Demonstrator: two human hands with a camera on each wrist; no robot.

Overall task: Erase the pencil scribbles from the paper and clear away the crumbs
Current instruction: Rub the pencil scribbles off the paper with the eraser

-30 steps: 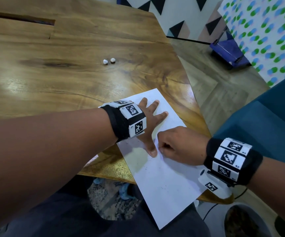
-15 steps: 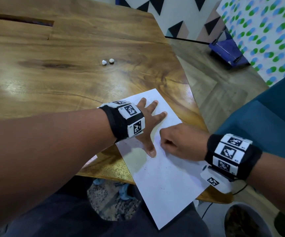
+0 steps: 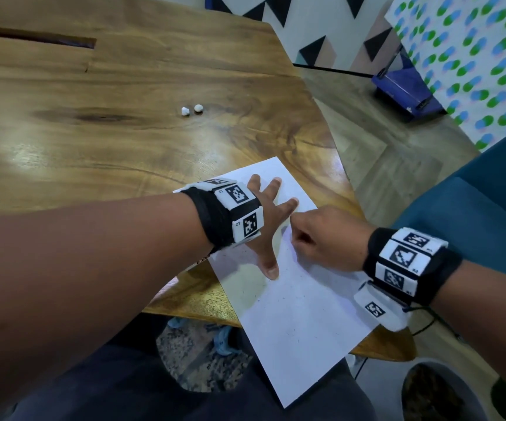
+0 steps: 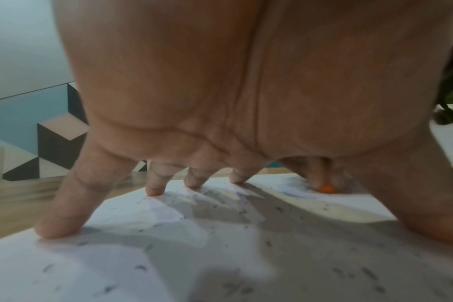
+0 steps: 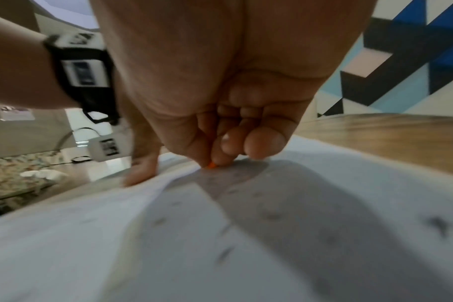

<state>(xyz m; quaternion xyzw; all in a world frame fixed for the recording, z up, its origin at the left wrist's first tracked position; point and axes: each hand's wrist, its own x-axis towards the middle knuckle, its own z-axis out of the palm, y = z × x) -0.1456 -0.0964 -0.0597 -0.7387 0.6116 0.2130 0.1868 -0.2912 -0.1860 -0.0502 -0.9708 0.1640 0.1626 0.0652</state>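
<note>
Orange eraser point(image 5: 211, 165) is pinched in the curled right hand point(image 3: 321, 238) on the paper point(image 3: 306, 314), pinned beside it by the left hand point(image 3: 264, 220), fingers splayed, so nothing slides.

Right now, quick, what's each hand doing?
Left hand: open, fingers spread, pressing the paper flat.
Right hand: closed, pinching a small orange eraser against the paper.

Paper point(image 3: 300, 302) on tabletop point(image 3: 93, 141) near edge, corner overhanging. Left hand point(image 3: 265, 223) flat on paper's far half, right hand point(image 3: 324, 238) just right of it. Two small lumps point(image 3: 191, 110) farther back on tabletop.
</note>
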